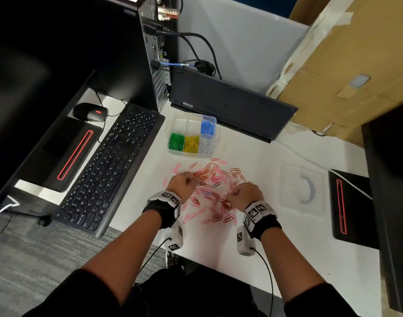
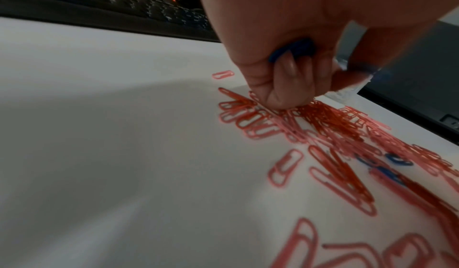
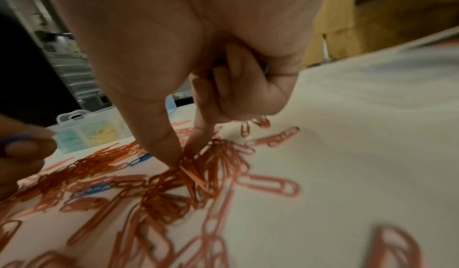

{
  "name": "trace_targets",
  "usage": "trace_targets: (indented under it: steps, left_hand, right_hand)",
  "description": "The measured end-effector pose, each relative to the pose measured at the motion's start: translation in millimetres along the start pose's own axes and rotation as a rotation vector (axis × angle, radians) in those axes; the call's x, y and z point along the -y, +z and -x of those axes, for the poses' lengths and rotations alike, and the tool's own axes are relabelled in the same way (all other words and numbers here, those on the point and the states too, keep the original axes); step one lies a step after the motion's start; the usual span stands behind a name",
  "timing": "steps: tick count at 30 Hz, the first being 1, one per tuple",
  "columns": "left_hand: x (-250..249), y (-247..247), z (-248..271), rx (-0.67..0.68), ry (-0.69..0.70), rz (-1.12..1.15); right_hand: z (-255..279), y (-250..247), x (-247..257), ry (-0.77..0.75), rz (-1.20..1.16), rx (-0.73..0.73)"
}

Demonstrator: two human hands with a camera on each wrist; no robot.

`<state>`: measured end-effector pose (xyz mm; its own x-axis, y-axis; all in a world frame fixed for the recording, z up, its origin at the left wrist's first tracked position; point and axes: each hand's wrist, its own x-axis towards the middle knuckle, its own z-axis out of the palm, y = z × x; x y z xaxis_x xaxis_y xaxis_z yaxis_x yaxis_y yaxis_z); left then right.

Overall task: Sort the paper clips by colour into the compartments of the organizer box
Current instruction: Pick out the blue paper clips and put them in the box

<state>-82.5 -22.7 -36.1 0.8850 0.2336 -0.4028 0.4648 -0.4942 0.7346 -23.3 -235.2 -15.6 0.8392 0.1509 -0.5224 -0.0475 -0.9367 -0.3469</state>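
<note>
The clear organizer box (image 1: 172,130) holds green (image 1: 176,140), yellow (image 1: 191,144), white (image 1: 206,145) and blue clips (image 1: 208,127) in separate compartments. A spread of red and pink clips (image 1: 215,177) with a few blue clips (image 1: 216,185) lies on the white table. My left hand (image 1: 191,179) is curled at the pile's left edge. It grips blue clips (image 2: 293,50) in the palm, knuckles on the red clips (image 2: 323,119). My right hand (image 1: 233,193) pinches thumb and forefinger into the red clips (image 3: 198,174); a blue wire (image 3: 267,69) shows inside its curled fingers.
A black keyboard (image 1: 109,170) lies left of the pile and a dark flat device (image 1: 230,104) leans behind the box. The clear lid (image 1: 301,188) sits to the right. A computer tower (image 1: 154,53), cables and a cardboard box (image 1: 356,65) stand at the back.
</note>
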Motion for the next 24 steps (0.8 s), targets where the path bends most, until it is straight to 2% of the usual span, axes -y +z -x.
trace_targets:
  steps: [3, 8, 11, 14, 18, 21, 23, 24]
  left_hand:
    - [-2.1, 3.2, 0.0, 0.029, 0.025, 0.029]
    - [-0.6, 5.9, 0.3, 0.039, 0.026, 0.039]
    - [5.3, 8.6, -1.1, 0.077, 0.027, 0.147]
    - [15.1, 12.3, -5.5, 0.102, 0.016, 0.222]
    - [3.3, 12.2, -4.3, 0.084, 0.023, 0.165]
    - [-2.0, 6.6, -1.9, 0.019, 0.04, 0.075]
    - [0.3, 1.1, -0.1, -0.047, 0.106, -0.058]
    - [3.6, -0.8, 0.3, -0.071, 0.14, -0.106]
  right_hand:
    - [0.8, -5.1, 13.9, 0.005, 0.064, -0.038]
    - [-4.0, -1.6, 32.7, -0.231, 0.103, -0.109]
    - [-7.7, -0.2, 36.9, -0.323, 0.166, -0.096]
    - [-11.6, -0.2, 36.0, -0.325, 0.189, -0.087]
    - [-13.3, 0.3, 30.0, -0.264, 0.145, -0.06]
    - [-16.2, 1.5, 17.9, -0.237, -0.071, 0.013]
    - [-16.3, 0.5, 8.2, -0.157, -0.35, 0.07]
    - [-13.9, -0.1, 4.3, -0.073, -0.56, 0.138]
